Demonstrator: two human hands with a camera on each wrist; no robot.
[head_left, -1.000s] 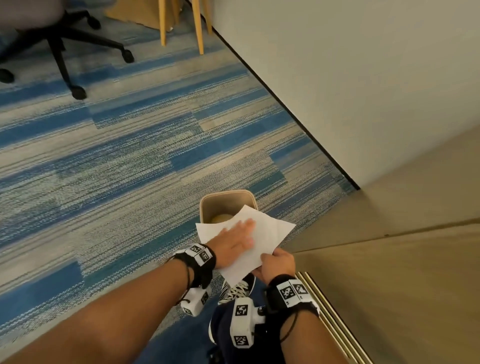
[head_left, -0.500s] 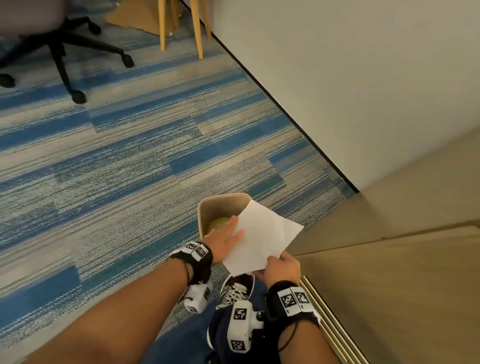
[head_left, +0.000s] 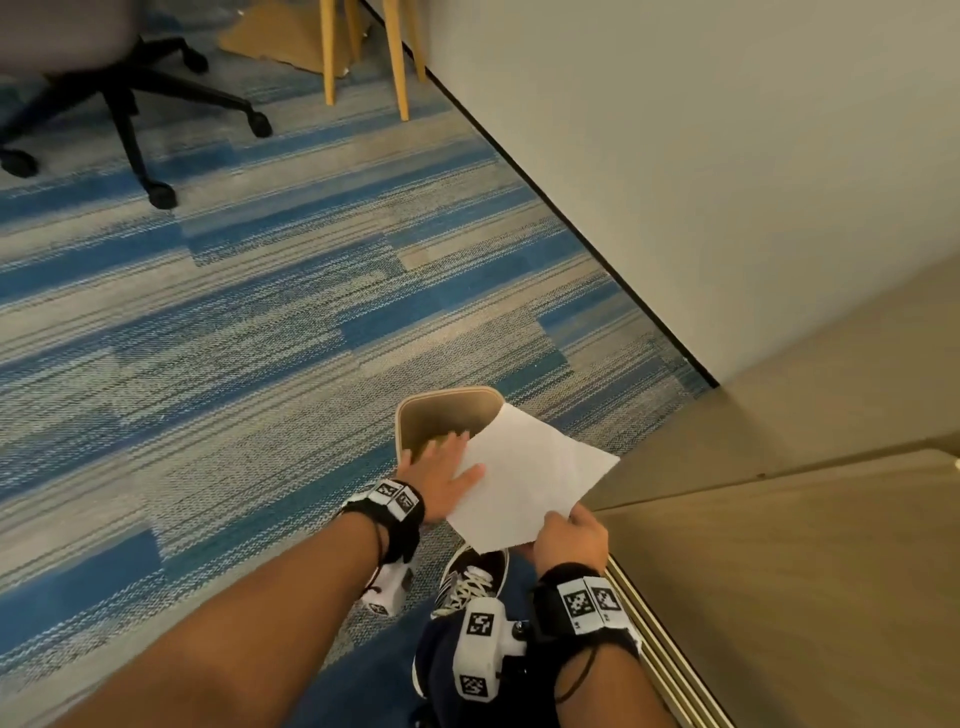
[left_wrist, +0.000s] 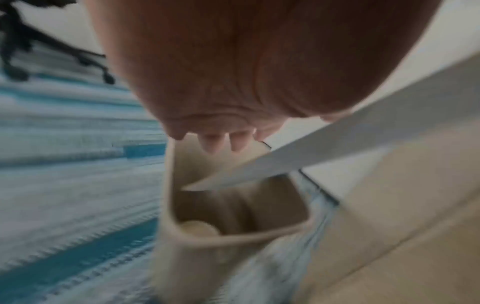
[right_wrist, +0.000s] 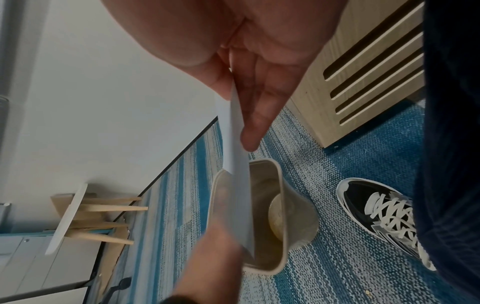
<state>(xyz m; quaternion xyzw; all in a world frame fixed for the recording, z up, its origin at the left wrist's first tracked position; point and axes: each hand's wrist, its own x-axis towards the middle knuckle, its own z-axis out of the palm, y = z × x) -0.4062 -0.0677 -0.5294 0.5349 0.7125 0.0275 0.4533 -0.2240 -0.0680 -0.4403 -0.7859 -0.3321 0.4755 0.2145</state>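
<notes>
A white sheet of paper (head_left: 530, 478) hangs tilted over a beige waste bin (head_left: 415, 415) that stands on the carpet. My right hand (head_left: 561, 525) pinches the sheet's near corner between thumb and fingers (right_wrist: 257, 107). My left hand (head_left: 441, 457) is flat with straight fingers against the sheet's left edge, above the bin's mouth. In the left wrist view the paper (left_wrist: 311, 152) shows edge-on over the bin (left_wrist: 168, 205), with a pale round object (left_wrist: 198, 227) on the bin's bottom. The right wrist view shows the paper (right_wrist: 237, 164) reaching down to the bin (right_wrist: 281, 205).
A wooden cabinet (head_left: 779, 571) with a slatted side stands right of me, against a white wall (head_left: 727, 156). My black shoe (head_left: 472, 577) is just behind the bin. An office chair (head_left: 130, 104), wooden chair legs (head_left: 397, 62) and cardboard (head_left: 275, 36) are farther off on the striped carpet.
My left hand has slid leftward off the top of the sheet to its left edge. The sheet has swung to the right and tilted more, uncovering the bin's mouth.
</notes>
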